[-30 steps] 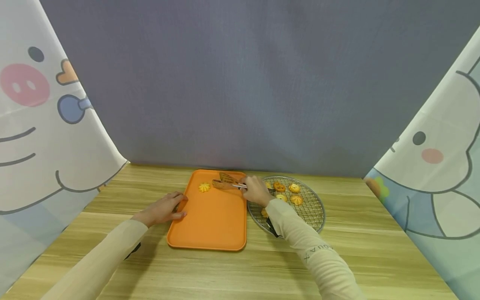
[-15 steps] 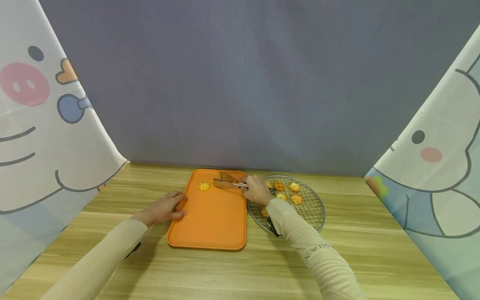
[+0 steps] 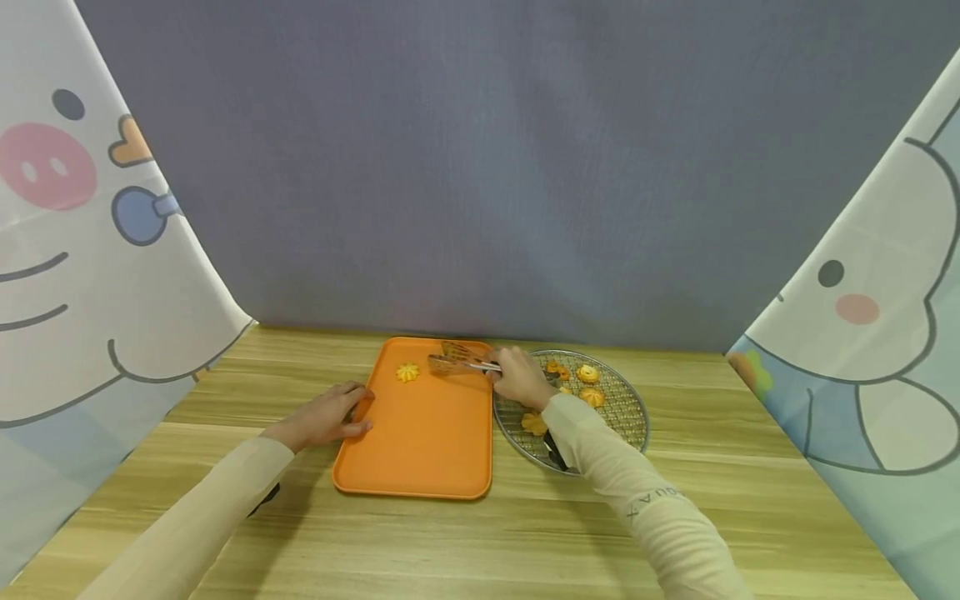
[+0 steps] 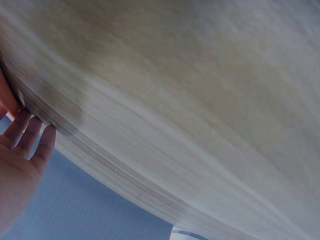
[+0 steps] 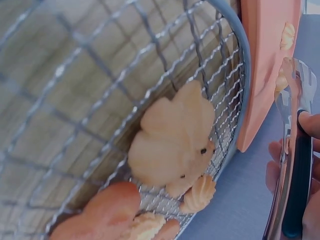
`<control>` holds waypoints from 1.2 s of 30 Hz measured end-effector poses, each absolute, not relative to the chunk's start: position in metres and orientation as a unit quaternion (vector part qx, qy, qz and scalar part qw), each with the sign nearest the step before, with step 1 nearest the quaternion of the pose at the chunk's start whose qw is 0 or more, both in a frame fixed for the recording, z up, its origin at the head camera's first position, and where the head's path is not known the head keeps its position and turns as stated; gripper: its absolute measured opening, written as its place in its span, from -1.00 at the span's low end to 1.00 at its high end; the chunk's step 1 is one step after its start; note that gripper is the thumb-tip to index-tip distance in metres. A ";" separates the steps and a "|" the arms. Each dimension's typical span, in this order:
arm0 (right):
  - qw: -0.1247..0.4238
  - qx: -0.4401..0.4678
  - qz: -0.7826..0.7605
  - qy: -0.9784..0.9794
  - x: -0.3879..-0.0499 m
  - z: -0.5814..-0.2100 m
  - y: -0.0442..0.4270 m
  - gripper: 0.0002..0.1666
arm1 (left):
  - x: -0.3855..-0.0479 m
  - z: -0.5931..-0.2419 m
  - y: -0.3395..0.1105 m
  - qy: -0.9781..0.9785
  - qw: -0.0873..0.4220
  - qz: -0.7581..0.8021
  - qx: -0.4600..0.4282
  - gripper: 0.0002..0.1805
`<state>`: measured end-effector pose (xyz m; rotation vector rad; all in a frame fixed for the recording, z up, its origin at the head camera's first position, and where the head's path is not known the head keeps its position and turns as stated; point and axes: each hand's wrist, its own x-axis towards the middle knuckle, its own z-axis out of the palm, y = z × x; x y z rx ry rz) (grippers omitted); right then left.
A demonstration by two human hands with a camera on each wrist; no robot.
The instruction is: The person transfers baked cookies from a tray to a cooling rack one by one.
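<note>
My right hand grips a pair of tongs, with metal heads and dark handle grips. Their heads reach over the back right of an orange tray. Beside the tong tips in the right wrist view is a pale cookie; whether the tips pinch it, I cannot tell. Another fluted yellow cookie lies to the left on the tray. My left hand holds the tray's left rim, thumb and forefinger reaching over it. Other left fingers lie outside the rim in the left wrist view.
A round wire rack stands right of the tray, partly under my right forearm. It bears several cookies, among them a fluted one and a pretzel-shaped one. A grey cloth hangs behind the wooden table.
My right hand and the tongs have drawn slightly to the right, and the wrist has shifted right over the rack. My left hand and the tray stay put.
</note>
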<state>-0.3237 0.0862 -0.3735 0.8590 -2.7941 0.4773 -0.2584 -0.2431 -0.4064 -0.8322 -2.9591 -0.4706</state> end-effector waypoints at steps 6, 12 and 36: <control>0.080 0.298 0.165 -0.937 -0.317 -0.370 0.095 -0.75 | -0.259 -0.407 -0.244 -0.951 0.021 -0.150 -0.270 -0.49; 0.087 0.301 0.168 -0.935 -0.307 -0.368 0.106 -0.65 | -0.259 -0.409 -0.245 -0.948 0.029 -0.151 -0.277 -0.49; 0.087 0.305 0.175 -0.932 -0.275 -0.357 0.170 -0.63 | -0.259 -0.409 -0.245 -0.948 0.028 -0.153 -0.276 -0.50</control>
